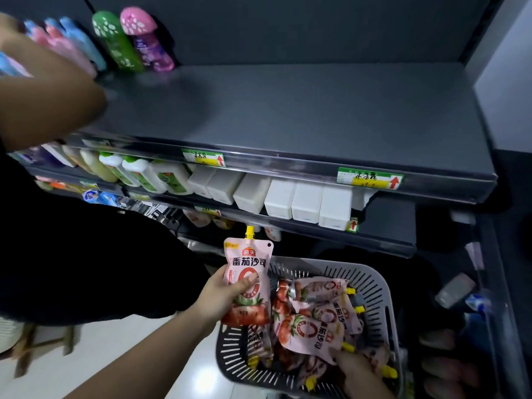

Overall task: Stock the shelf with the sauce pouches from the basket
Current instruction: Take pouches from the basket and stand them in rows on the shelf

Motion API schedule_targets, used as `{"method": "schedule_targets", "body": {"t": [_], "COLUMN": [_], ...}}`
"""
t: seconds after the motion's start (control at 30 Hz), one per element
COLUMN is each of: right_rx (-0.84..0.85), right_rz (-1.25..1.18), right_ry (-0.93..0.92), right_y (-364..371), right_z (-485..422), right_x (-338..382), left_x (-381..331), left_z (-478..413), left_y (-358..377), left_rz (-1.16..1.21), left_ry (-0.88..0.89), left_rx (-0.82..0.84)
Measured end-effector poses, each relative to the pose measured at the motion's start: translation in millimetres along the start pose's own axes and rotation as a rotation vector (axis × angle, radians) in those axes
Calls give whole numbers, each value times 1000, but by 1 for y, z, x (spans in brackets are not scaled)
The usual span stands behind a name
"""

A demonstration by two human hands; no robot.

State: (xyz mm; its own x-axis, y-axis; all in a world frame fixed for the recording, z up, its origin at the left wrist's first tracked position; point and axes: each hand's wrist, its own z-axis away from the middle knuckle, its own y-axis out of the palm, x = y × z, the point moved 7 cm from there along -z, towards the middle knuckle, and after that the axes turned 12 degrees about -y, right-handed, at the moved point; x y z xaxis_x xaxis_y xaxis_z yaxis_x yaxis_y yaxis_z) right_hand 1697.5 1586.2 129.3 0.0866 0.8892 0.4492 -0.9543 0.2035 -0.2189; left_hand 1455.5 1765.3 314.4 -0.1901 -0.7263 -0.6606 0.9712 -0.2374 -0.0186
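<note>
Green bottle, purple bottle beside it, row of white boxes, price tags with red arrows

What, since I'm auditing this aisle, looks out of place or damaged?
Nothing looks spilled or damaged. The pink sauce pouches lie jumbled in the grey slotted plastic basket, yellow spouts pointing different ways. The held pouch in the left hand is upright.

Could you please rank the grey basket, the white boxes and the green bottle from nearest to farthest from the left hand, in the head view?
From the left hand, holding a sauce pouch:
1. grey basket, just below right
2. white boxes, shelf above
3. green bottle, top shelf, back left
</note>
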Motion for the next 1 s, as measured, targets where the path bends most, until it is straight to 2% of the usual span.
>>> {"method": "schedule_targets", "body": {"t": [0.1,0.17,0.27,0.33,0.43,0.63,0.8,0.9,1.0], "right_rx": [-127,-157,-115,-54,-94,-150,-157,-251,-380], "right_rz": [232,302,284,248,100,-237,-465,-387,-155], "right_ry": [-2,-136,-439,-588,-747,-868,-893,-914,-973], "right_y": [-8,-5,2,4,-11,-46,-49,-46,-45], "right_z": [8,23,49,63,88,141,185,208,232], "right_x": [14,38,76,102,145,219,272,298,318], "left_x": [1,2,1,-2,-8,-21,-40,-61,-81], "left_z": [-4,-5,-4,-3,-4,-2,16,38,63], "left_y": [4,8,12,14,13,9,33,60,81], "left_rz": [24,40,35,31,61,118,149,195,115], "left_ry": [-12,-25,-40,-38,-20,25,32,-11,-25], "left_rx": [2,14,50,71,90,124,272,428,513]}}
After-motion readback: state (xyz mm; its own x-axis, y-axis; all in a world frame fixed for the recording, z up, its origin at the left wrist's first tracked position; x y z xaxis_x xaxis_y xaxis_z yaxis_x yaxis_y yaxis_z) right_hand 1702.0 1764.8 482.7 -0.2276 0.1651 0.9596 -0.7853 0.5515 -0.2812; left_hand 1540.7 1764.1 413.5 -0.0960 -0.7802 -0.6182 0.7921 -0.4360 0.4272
